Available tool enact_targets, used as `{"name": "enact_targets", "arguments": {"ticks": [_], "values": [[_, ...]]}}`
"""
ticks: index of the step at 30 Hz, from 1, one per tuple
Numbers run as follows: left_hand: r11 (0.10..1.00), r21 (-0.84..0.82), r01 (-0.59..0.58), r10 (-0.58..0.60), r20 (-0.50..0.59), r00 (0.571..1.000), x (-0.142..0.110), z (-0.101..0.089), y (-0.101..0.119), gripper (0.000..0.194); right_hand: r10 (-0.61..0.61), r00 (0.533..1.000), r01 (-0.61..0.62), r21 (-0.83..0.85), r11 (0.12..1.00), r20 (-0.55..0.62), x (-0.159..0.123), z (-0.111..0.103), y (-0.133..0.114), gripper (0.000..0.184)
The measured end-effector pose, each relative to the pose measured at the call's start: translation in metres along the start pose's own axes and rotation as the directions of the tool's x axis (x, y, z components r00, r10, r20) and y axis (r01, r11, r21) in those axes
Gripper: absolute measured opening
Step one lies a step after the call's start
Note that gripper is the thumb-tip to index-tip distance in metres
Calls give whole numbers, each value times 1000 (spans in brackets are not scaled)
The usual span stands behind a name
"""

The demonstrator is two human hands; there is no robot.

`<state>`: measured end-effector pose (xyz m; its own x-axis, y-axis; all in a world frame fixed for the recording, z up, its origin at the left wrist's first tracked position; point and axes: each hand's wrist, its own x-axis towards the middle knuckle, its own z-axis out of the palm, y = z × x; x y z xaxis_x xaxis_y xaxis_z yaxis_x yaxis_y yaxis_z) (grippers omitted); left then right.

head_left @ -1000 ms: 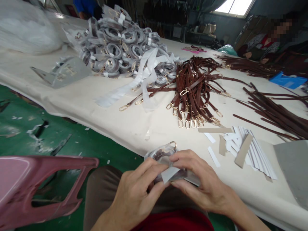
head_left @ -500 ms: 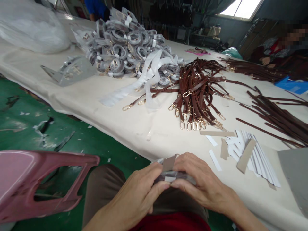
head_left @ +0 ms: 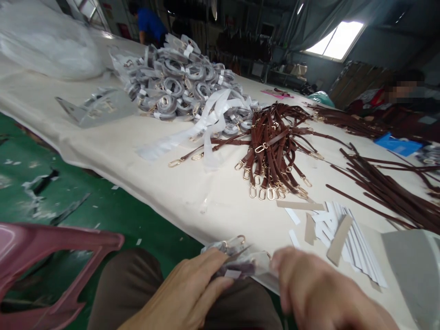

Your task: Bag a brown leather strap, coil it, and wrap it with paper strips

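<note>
Low in front of me, at the table's edge, my left hand grips a coiled strap wrapped in translucent film. Its thumb presses beside a small white label on the coil, and gold metal hardware sticks out at the top. My right hand, blurred by motion, is just right of the coil with its fingers curled closed. Clear film reaches from the coil toward its fingertips; what those fingers hold cannot be made out. Beyond lies a heap of brown straps with gold clasps.
Wrapped coils are piled behind white film strips. Paper strips lie at right, near more brown straps. A pink stool stands at lower left. A co-worker sits across the table; another person is behind.
My right hand has come off the coil and moved to the right, while my left hand keeps its hold. The coil now sits slightly lower and tilted, with its hardware more visible.
</note>
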<state>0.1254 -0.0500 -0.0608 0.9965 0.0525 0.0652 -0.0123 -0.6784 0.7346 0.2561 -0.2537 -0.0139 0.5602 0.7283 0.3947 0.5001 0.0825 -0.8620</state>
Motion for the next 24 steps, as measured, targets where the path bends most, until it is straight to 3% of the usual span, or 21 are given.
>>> {"name": "enact_targets", "arguments": {"ticks": [3,5,8,13,21,24], "values": [[1000,15,3,-3,24,1000,-3,2,0,20,150,985,-152,-9,988,-87,12,14,18,18],[999,30,-32,31,24,999,-4,5,-1,23,207,978,-207,10,978,-11,18,23,25,24],[998,42,-56,55,32,998,-4,8,-2,27,176,981,-184,96,978,87,23,32,28,11],[999,-20,-43,45,80,996,-4,10,-5,35,138,988,-143,73,987,73,26,37,28,11],[999,18,-30,29,56,998,-10,14,-10,31,76,993,-81,53,995,96,23,40,38,15],[1000,6,-12,12,54,998,-10,14,-8,28,81,994,-83,18,996,78,23,39,30,14]]}}
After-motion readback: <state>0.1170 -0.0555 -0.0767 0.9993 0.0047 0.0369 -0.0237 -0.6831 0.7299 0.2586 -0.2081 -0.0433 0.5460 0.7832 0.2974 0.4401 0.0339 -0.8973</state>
